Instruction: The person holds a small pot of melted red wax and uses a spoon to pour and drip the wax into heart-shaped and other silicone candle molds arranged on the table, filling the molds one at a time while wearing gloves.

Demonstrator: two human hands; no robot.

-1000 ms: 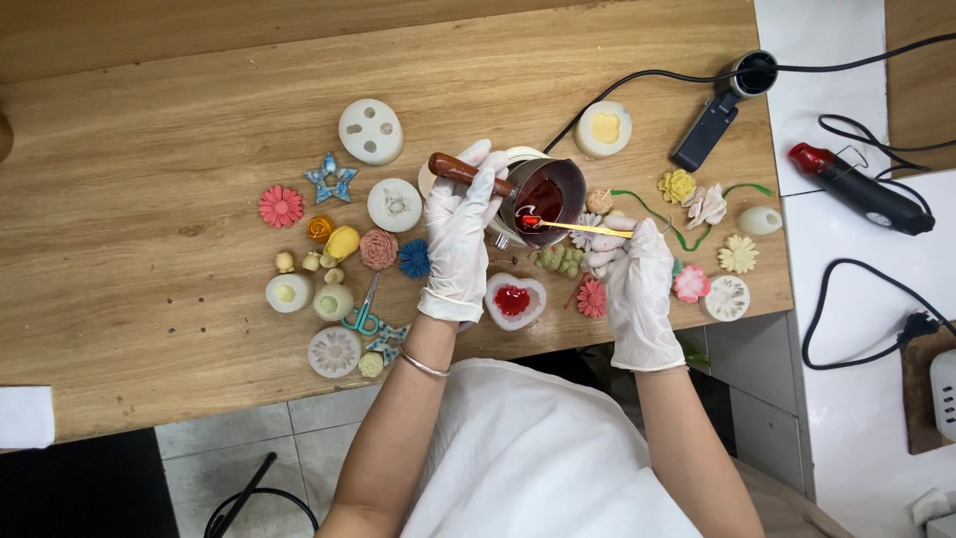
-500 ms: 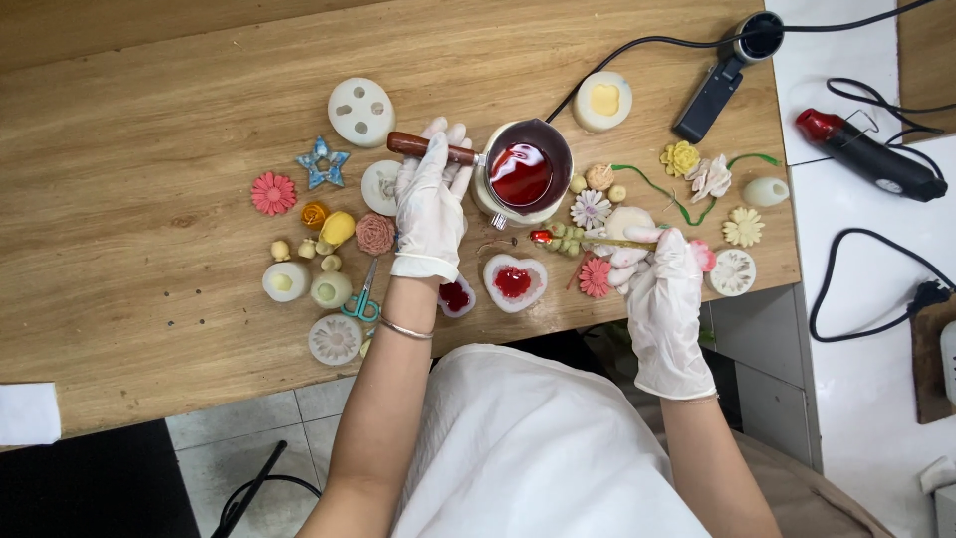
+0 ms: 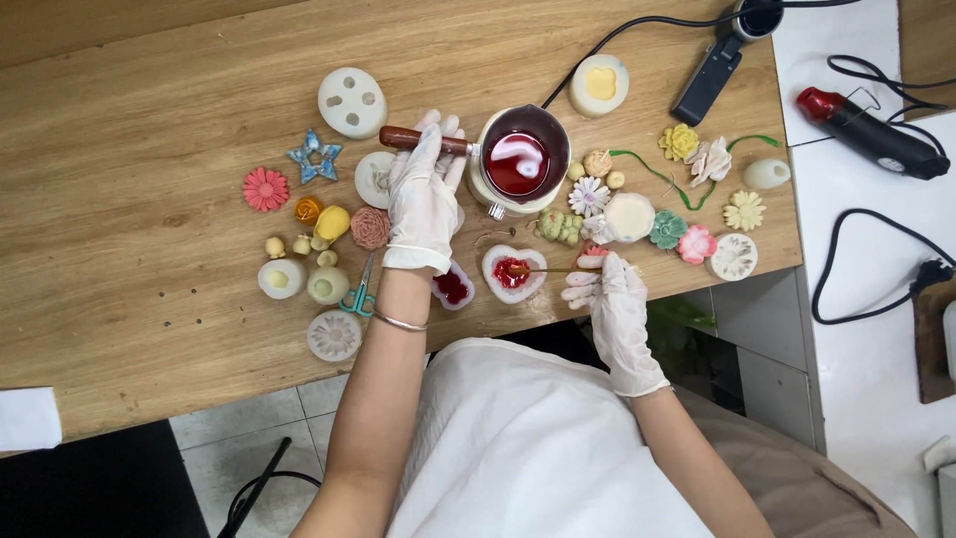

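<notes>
My left hand [image 3: 423, 194], in a white glove, rests on the wooden handle [image 3: 410, 139] of a small metal pot [image 3: 519, 162] full of red liquid, set upright on the wooden table [image 3: 139, 130]. My gloved right hand [image 3: 609, 295] grips a thin gold spoon [image 3: 543, 270] whose tip lies in the red liquid of a white heart-shaped mould [image 3: 514, 273]. A second heart mould [image 3: 453, 287] with red in it lies partly under my left wrist.
Several small flower-shaped pieces and round white moulds lie around the pot, with a blue star [image 3: 315, 156] and teal scissors [image 3: 359, 291] at left. A black corded device [image 3: 714, 62] and a red-tipped tool [image 3: 871, 132] lie at right. The table's near edge runs under my arms.
The pot has gone from tilted over the moulds to upright on the table. My right hand has brought the spoon down into the heart mould.
</notes>
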